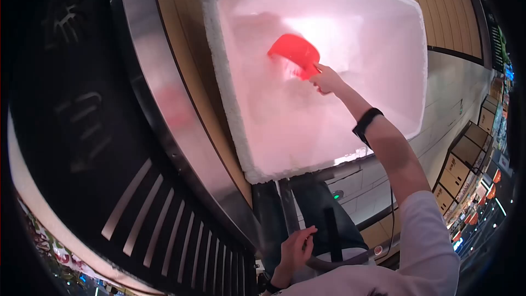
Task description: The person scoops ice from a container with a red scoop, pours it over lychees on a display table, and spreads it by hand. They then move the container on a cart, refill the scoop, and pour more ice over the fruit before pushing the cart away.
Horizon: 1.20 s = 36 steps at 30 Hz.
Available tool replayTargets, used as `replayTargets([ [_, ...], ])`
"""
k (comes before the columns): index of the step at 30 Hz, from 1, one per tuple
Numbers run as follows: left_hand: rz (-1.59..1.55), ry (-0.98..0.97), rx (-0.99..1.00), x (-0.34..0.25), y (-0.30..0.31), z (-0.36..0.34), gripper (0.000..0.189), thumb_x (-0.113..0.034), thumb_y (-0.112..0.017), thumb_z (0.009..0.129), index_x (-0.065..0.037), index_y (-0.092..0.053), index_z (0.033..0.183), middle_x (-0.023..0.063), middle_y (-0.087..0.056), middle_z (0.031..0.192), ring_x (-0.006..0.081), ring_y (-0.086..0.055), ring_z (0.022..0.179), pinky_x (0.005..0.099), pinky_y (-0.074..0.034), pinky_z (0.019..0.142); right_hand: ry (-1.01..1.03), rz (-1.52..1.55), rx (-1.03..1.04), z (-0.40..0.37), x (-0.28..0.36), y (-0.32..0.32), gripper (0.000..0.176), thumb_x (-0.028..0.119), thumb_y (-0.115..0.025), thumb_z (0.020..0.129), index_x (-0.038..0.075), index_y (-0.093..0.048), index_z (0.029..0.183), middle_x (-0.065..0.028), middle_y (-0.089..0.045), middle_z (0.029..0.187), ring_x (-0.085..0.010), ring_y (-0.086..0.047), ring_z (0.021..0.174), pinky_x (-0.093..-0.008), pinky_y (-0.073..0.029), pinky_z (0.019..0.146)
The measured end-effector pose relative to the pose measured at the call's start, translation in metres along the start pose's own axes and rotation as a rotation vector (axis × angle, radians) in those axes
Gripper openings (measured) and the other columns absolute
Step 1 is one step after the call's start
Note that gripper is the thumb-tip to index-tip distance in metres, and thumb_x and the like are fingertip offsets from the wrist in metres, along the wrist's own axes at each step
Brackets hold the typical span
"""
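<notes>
My right hand (329,80) is closed around the handle of a red scoop (296,48). The scoop is tilted inside a large white foam box (223,85), over its pale, hazy interior. Pinkish light tints the walls, and a bright patch glows beyond the scoop. Some white streaks show just under the scoop's lower edge. Close to my body, below the box's near rim, my left hand (297,250) hangs with its fingers curled in and nothing visible in them.
A metal ledge (159,71) and a black slatted panel (164,225) run along the left side. My legs (323,208) are right at the box's near edge. Tiled floor (438,85) lies to the right, with wooden cabinets (449,175) farther off.
</notes>
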<state>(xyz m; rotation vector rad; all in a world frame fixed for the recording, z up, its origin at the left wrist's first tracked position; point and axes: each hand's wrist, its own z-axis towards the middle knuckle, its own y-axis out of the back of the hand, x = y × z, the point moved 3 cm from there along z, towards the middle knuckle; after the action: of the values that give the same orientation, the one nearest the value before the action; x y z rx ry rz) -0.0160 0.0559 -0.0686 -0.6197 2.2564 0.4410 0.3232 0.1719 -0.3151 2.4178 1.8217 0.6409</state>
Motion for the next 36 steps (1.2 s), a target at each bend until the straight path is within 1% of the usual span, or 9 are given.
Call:
replayTargets([
  [5, 0.031, -0.011, 0.099, -0.003, 0.001, 0.004, 0.032, 0.002, -0.055, 0.077, -0.006, -0.056, 0.107, 0.0078, -0.062, 0.090, 0.0166, -0.060, 0.065, 0.0265, -0.048, 0.059, 0.501, -0.677, -0.310, 0.015, 0.016, -0.067, 0.067, 0.014, -0.051, 0.073, 0.013, -0.027, 0.136, -0.0218, -0.061, 0.082, -0.0334, -0.062, 0.071, -0.0433, -0.050, 0.062],
  [9, -0.060, 0.065, 0.150, -0.014, 0.010, 0.016, 0.037, 0.000, -0.056, 0.078, -0.007, -0.052, 0.114, 0.0096, -0.058, 0.099, 0.0179, -0.061, 0.070, 0.0263, -0.048, 0.058, 0.426, -0.847, -0.154, -0.014, 0.001, -0.093, 0.074, 0.016, -0.051, 0.073, 0.014, -0.017, 0.140, -0.0224, -0.061, 0.087, -0.0352, -0.061, 0.080, -0.0438, -0.048, 0.074],
  [13, 0.024, 0.000, 0.108, -0.009, 0.020, 0.035, 0.041, -0.002, -0.060, 0.076, -0.008, -0.049, 0.116, 0.0099, -0.054, 0.110, 0.0246, -0.058, 0.087, 0.0317, -0.049, 0.071, 0.314, -0.682, 0.077, -0.037, -0.007, -0.076, 0.070, 0.015, -0.054, 0.075, 0.013, -0.024, 0.138, -0.0202, -0.060, 0.075, -0.0309, -0.062, 0.063, -0.0410, -0.052, 0.057],
  [19, 0.288, -0.038, -0.220, -0.007, 0.040, 0.074, 0.049, -0.003, -0.059, 0.075, -0.002, -0.041, 0.120, 0.0213, -0.032, 0.129, 0.0372, -0.029, 0.123, 0.0439, -0.026, 0.100, 0.020, -0.528, 0.262, -0.034, -0.006, -0.004, 0.044, 0.013, -0.048, 0.078, 0.002, -0.041, 0.119, -0.0189, -0.061, 0.087, -0.0241, -0.064, 0.068, -0.0339, -0.054, 0.054],
  [24, 0.242, 0.053, -0.168, 0.009, 0.027, 0.087, 0.070, -0.005, -0.060, 0.076, -0.003, -0.020, 0.134, 0.0250, 0.011, 0.142, 0.0425, -0.003, 0.132, 0.0480, -0.016, 0.106, 0.131, -1.043, -0.302, 0.003, -0.040, 0.031, 0.032, 0.012, -0.052, 0.075, -0.003, -0.048, 0.103, -0.0234, -0.060, 0.088, -0.0345, -0.063, 0.079, -0.0400, -0.050, 0.071],
  [27, 0.183, 0.046, -0.206, 0.012, 0.024, 0.091, 0.073, -0.005, -0.060, 0.076, -0.003, -0.017, 0.136, 0.0254, 0.011, 0.142, 0.0427, -0.003, 0.132, 0.0481, -0.018, 0.105, 0.117, -0.895, -0.433, -0.004, -0.059, 0.003, 0.026, 0.019, -0.051, 0.078, 0.002, -0.060, 0.094, -0.0188, -0.061, 0.089, -0.0301, -0.061, 0.091, -0.0392, -0.050, 0.074],
  [33, 0.228, 0.048, -0.181, 0.006, 0.033, 0.089, 0.077, -0.005, -0.059, 0.076, -0.003, -0.013, 0.138, 0.0260, 0.002, 0.143, 0.0415, -0.008, 0.132, 0.0461, -0.020, 0.105, 0.029, -1.223, 0.146, -0.025, -0.043, -0.072, 0.021, 0.013, -0.048, 0.078, 0.001, -0.064, 0.085, -0.0169, -0.063, 0.090, -0.0265, -0.063, 0.088, -0.0373, -0.052, 0.071],
  [35, 0.220, 0.080, -0.168, 0.000, 0.039, 0.089, 0.077, -0.006, -0.059, 0.076, -0.003, -0.012, 0.138, 0.0262, 0.000, 0.143, 0.0411, -0.010, 0.132, 0.0453, -0.020, 0.105, 0.137, -1.172, 0.416, -0.001, -0.054, -0.097, 0.018, 0.015, -0.052, 0.077, 0.003, -0.065, 0.076, -0.0114, -0.065, 0.075, -0.0250, -0.065, 0.074, -0.0378, -0.052, 0.065],
  [36, 0.211, 0.112, -0.154, 0.000, 0.041, 0.088, 0.078, -0.006, -0.059, 0.076, -0.003, -0.012, 0.138, 0.0263, -0.002, 0.143, 0.0406, -0.012, 0.132, 0.0445, -0.021, 0.105, 0.551, -1.620, 0.618, 0.004, -0.048, -0.106, 0.018, 0.020, -0.058, 0.074, 0.004, -0.064, 0.070, -0.0080, -0.062, 0.062, -0.0257, -0.063, 0.060, -0.0365, -0.052, 0.059],
])
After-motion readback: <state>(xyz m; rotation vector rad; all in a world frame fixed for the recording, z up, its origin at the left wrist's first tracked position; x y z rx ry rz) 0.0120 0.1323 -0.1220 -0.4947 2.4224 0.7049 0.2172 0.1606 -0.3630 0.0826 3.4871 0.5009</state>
